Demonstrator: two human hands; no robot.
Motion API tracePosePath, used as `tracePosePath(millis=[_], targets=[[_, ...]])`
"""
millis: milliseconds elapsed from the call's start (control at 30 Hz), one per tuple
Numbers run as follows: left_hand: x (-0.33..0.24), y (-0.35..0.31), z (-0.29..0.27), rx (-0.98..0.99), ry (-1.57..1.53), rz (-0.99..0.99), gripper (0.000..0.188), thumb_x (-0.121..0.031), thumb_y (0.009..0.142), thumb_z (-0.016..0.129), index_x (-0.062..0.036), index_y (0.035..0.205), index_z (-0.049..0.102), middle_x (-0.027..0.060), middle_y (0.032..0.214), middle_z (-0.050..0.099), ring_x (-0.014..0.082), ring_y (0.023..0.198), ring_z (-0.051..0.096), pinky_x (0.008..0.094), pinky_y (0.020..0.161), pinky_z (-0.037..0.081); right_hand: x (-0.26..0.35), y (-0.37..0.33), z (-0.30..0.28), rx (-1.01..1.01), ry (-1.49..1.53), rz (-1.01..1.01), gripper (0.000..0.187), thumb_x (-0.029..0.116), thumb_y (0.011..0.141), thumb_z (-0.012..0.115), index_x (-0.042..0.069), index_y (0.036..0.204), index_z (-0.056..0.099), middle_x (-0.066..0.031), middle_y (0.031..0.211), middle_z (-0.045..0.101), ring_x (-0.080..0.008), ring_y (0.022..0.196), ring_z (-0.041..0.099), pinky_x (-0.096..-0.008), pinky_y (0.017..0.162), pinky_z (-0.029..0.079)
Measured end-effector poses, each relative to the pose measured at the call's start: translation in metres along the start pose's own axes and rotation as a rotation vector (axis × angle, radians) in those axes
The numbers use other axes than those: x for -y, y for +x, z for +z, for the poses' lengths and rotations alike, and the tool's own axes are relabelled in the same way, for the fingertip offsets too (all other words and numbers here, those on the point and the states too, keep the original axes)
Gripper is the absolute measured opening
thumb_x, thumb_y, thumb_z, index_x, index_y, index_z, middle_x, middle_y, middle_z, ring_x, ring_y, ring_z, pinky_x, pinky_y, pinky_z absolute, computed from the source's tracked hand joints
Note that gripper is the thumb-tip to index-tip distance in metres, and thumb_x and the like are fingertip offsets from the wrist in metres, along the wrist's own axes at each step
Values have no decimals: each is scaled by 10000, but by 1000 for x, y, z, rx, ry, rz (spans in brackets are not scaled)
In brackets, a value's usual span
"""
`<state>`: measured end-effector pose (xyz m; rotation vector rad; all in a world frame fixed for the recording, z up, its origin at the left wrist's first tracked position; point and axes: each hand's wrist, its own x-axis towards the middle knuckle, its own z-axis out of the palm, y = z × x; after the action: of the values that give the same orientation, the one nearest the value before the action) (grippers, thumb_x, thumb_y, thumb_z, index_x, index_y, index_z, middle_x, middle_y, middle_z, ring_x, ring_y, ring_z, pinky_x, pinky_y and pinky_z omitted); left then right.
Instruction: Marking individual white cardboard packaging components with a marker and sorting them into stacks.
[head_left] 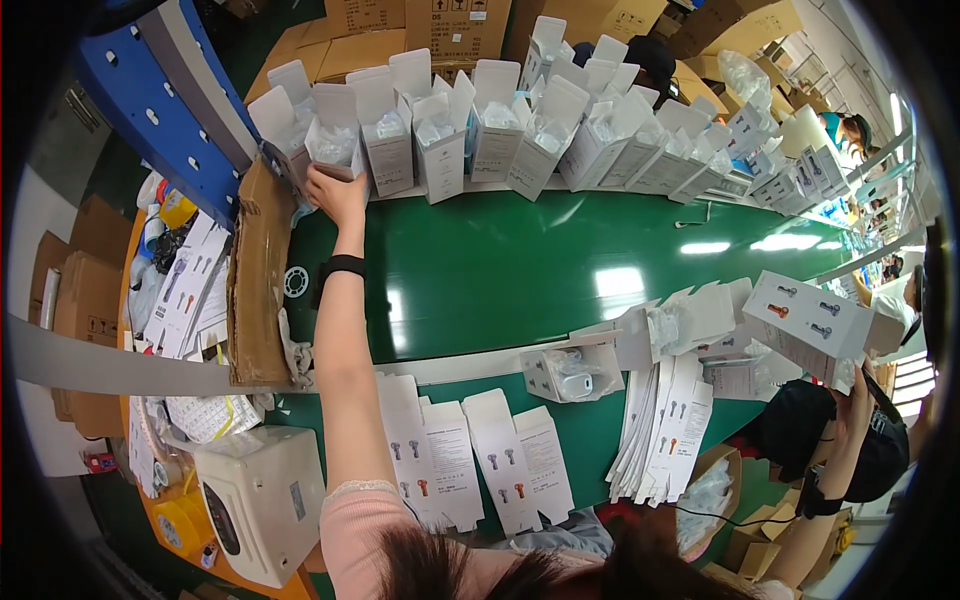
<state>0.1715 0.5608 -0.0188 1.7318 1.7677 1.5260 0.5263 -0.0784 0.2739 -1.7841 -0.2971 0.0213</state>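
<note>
My left arm reaches to the far left of the green table, where my left hand (340,192) is closed on the near side of an open white carton (335,170). A clear-bagged item shows in the carton's mouth. At the right, my right hand (850,405) grips the lower end of a white printed carton (795,312), which is raised and tilted above the table. Part of that hand is hidden by the carton. A row of open white cartons (438,160) with bagged contents stands beside my left hand, along the far edge.
Flat folded cartons (515,460) and a stack of them (660,430) lie on the near strip. One carton rests on its side, holding a pale blue device (574,385). A brown cardboard piece (262,280), cream machine (262,500) and blue post (165,110) stand left. A black-capped person is right.
</note>
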Motion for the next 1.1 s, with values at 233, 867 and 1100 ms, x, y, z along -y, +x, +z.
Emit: tracePosePath(millis=[233,867,1100], targets=[[18,9,6,69,-36,75,882,-213,493,772,-33,1194,267,221,1125,371,387,1058,348,446,920,246,0,-12,10,32,-21,48,367,144,798,528,55,1146,456,-60,993,550,-143,852,564,-247,589,506],[-257,-180,-293,941,-1006,480,879,-203,559,772,-16,1254,268,168,1268,286,282,1177,305,370,889,352,49,-86,26,242,237,-226,362,69,748,544,-22,1092,477,-64,953,535,-154,876,523,-250,804,404],[-257,-249,-341,631,-434,701,1067,-157,514,772,-10,1321,89,200,1242,249,348,1101,325,395,892,338,84,-185,136,912,-21,-531,247,85,710,589,30,948,558,-42,689,560,-96,629,522,-225,576,418]])
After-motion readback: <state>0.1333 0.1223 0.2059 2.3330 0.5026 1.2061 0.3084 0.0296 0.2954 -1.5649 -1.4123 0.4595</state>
